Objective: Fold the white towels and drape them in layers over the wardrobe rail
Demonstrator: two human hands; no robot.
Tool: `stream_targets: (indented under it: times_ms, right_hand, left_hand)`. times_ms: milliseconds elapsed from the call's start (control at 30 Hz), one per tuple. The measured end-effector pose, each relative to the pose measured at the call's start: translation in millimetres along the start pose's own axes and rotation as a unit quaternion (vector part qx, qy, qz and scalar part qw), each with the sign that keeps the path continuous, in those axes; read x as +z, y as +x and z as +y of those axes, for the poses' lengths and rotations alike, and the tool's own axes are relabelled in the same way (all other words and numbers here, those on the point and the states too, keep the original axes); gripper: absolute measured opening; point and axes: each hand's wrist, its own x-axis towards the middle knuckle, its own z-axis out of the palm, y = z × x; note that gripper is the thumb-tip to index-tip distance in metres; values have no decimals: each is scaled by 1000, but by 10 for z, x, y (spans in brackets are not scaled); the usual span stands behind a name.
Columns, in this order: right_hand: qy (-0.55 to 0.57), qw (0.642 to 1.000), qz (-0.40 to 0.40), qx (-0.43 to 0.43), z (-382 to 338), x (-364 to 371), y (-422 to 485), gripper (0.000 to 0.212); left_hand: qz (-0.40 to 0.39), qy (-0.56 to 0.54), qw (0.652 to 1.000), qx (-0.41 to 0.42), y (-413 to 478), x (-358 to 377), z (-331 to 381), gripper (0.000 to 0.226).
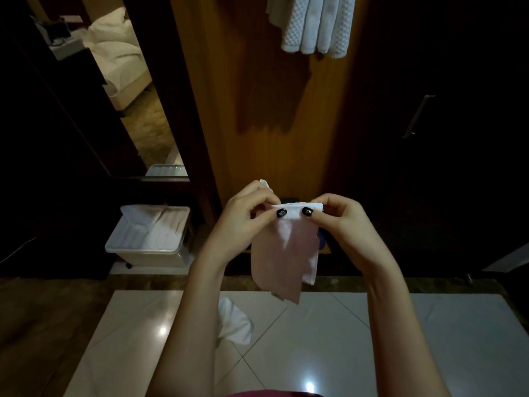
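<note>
The wardrobe [257, 110] fills the middle, its lit wooden back panel carrying a dark shadow. To the right a dark door [458, 153] is almost lost in shade, and only its metal handle [418, 116] shows clearly. On the left a mirror [128, 96] reflects a bed with white linen. The glossy tiled floor [372, 339] spreads below, partly covered by the forearms.

A clear plastic bin [143, 250] stands on the floor left of the wardrobe, with white towels [154, 224] piled inside; how many cannot be told. At the top, hung towels [315, 24] dangle in overlapping layers. The frame edge cuts off their tops, so what they hang from is out of view.

The held towel [283, 253] hangs in front of the wardrobe's base, folded narrow. Its top edge is white and its lower part is dim and pinkish in shadow. A floor towel [234, 322] lies crumpled on the tiles, half hidden behind the left forearm.

The left hand [243, 213] and right hand [340, 216] are close together, each pinching the held towel's top edge between thumb and fingers. A corner of cloth pokes up behind the left hand. Both thumbnails are dark.
</note>
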Motion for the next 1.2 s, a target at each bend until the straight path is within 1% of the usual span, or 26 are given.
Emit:
stream_targets:
  times_ms: [167,300,400,500,633,700,767,833,900,1000,1067,1133,1200]
  right_hand:
    - [42,998,6,-57,10,99,54,13]
    - [67,994,22,-82,22,158,64,14]
    - [63,993,30,-98,32,149,79,12]
    - [62,993,36,-91,40,109,102,11]
    - [51,993,53,-91,23,65,122,7]
    - [38,993,61,-91,26,57,130,10]
    - [57,995,49,-65,30,48,130,17]
    - [88,995,28,-31,11,31,129,15]
    - [92,995,17,-39,-3,26,130,9]
    - [89,992,26,-80,-64,73,124,9]
    - [72,992,16,-104,-106,106,124,9]
    - [65,992,6,-104,-133,104,140,11]
    - [87,992,-18,-88,-158,73,139,10]
  left_hand:
    - [13,35,999,5,76,-81,50,20]
    - [9,35,999,-10,109,-98,42,17]
    - [4,35,999,-24,103,-78,-6,14]
    - [9,24,999,-43,91,-33,-31,13]
    - [25,14,1000,-6,115,-7,12,16]
    - [18,6,1000,9,124,6,61,18]
    - [10,0,1000,13,132,4,99,23]
    - [7,-16,1000,16,144,-31,98,29]
    - [3,-29,999,13,160,-71,94,31]
    - [-10,-49,999,-1,165,-70,140,35]
    - [-22,-61,998,-3,166,-53,178,40]
    - [-40,-76,996,-4,166,-57,214,39]
    - [-58,-98,993,-4,160,-77,253,37]
